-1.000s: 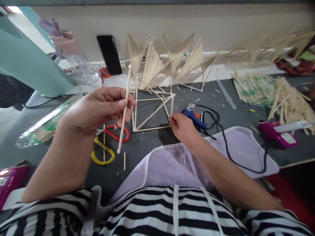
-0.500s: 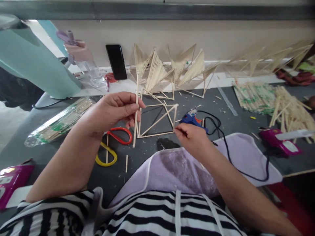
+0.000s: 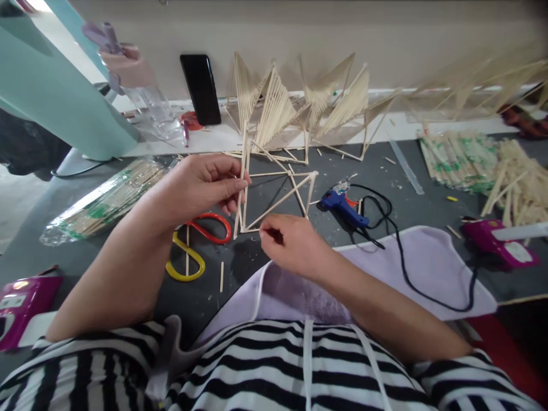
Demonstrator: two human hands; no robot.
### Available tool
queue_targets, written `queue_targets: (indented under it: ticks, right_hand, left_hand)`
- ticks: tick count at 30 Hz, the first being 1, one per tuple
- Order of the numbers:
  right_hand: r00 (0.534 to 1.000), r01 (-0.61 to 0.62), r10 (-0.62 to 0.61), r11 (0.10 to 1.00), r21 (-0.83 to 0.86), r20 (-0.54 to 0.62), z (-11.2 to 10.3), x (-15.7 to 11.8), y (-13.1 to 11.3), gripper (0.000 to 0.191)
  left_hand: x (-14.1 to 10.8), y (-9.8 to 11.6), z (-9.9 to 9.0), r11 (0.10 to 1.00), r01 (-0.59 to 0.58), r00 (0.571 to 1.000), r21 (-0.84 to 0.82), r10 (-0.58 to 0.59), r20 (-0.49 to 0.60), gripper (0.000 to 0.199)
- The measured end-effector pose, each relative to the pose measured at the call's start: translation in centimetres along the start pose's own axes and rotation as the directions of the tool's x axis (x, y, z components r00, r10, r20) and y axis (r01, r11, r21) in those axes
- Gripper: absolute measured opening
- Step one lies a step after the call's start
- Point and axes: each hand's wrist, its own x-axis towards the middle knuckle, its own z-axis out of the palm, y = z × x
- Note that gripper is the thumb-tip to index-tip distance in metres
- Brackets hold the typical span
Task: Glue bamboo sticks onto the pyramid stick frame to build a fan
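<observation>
Between thumb and fingers, my left hand [image 3: 214, 184] pinches a thin wooden stick [image 3: 240, 197] that stands nearly upright at the left side of a stick frame [image 3: 278, 204]. The frame is four-sided with crossing diagonals. At its front edge is my right hand [image 3: 287, 242], fingers curled together, covering part of the front stick; whether it grips anything is hidden. A blue glue gun [image 3: 343, 208] lies right of the frame. Scissors with one red and one yellow handle [image 3: 209, 228] rest below my left hand.
Finished stick structures [image 3: 274, 111] stand along the wall beside a black phone [image 3: 200, 90] and a bottle [image 3: 141, 85]. Wrapped sticks [image 3: 107, 200] lie left; stick bundles [image 3: 460, 160] and a magenta device [image 3: 499, 244] are right. A black cord [image 3: 400, 260] crosses a lilac cloth [image 3: 436, 268].
My right hand has moved left along the frame's front edge, from its right corner towards the left one. My left hand still holds the stick, now closer to the frame. The view has tilted down slightly.
</observation>
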Motion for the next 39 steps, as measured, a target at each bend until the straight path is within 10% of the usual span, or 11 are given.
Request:
queue_targets:
  ticks: [15, 39]
  right_hand:
    - [0.994, -0.09, 0.084, 0.991, -0.102, -0.067, 3.3, 1.2, 6.2, 0.015]
    - [0.994, -0.11, 0.104, 0.983, -0.148, -0.046, 2.8, 1.6, 6.0, 0.018]
  left_hand:
    - [-0.1, -0.1, 1.2, 0.958, 0.013, 0.996, 0.285, 0.013, -0.088, 0.013]
    - [-0.2, -0.5, 1.9, 0.926, -0.025, 0.991, 0.377, 0.071, -0.109, 0.017]
